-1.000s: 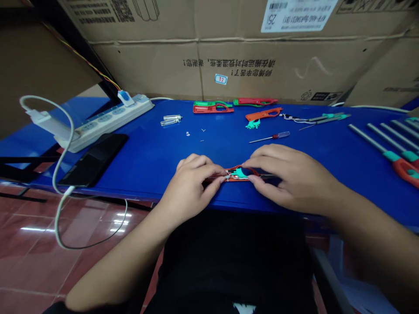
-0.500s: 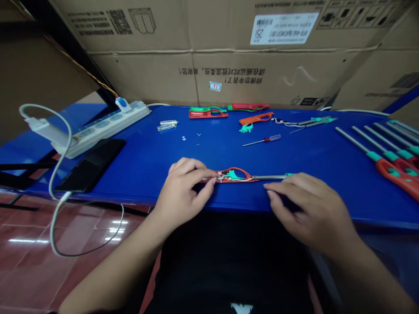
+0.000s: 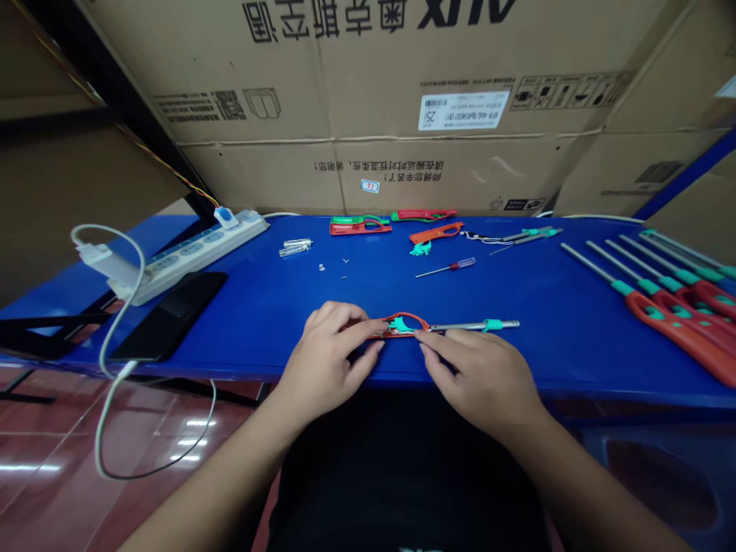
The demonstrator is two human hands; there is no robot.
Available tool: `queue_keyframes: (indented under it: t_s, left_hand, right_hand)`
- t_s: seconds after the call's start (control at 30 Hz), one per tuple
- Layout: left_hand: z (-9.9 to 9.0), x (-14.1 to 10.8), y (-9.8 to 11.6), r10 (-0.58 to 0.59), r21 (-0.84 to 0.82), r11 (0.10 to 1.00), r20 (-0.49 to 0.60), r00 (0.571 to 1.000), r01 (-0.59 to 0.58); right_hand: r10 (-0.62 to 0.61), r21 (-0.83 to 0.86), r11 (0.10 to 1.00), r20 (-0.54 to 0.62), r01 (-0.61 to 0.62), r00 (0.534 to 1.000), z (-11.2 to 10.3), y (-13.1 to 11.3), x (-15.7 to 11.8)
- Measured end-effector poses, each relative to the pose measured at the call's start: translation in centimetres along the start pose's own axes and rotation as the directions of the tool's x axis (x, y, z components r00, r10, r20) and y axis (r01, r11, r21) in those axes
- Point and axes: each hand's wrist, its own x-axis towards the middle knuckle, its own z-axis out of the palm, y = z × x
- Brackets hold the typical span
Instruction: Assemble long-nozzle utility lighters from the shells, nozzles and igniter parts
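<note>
Lighter shell (image 3: pixel 402 326), orange, lay uncovered with steel barrel (image 3: pixel 465 326) fitted; left hand (image 3: pixel 327 364) pinched its end, right-hand fingertips (image 3: pixel 424 349) narrowly gripped its near edge; assembled lighters (image 3: pixel 678 330) lay right.

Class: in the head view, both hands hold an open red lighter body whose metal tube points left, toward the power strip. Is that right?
No: the head view shows the metal tube pointing right, away from the power strip. The left hand and right hand do hold the open red lighter body.
</note>
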Motion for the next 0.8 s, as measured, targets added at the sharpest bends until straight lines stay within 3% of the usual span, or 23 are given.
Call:
queue_keyframes:
  t_s: [0.13,0.27,0.8]
  left_hand:
    - [-0.1,0.2,0.2,0.052,0.079,0.995,0.095,0.994,-0.06]
    - [-0.1,0.2,0.3,0.039,0.077,0.996,0.132,0.99,-0.049]
    - [-0.2,0.7,0.0,-0.011,-0.003,1.0,0.208,0.978,0.012]
  right_hand:
    - [0.057,0.017,0.998,0.018,-0.058,0.998,0.7,-0.3,0.8]
    - [0.067,0.036,0.997,-0.018,-0.066,0.998,0.8,-0.3,0.8]
    - [0.132,0.064,0.987,0.172,-0.145,0.976,0.7,-0.4,1.4]
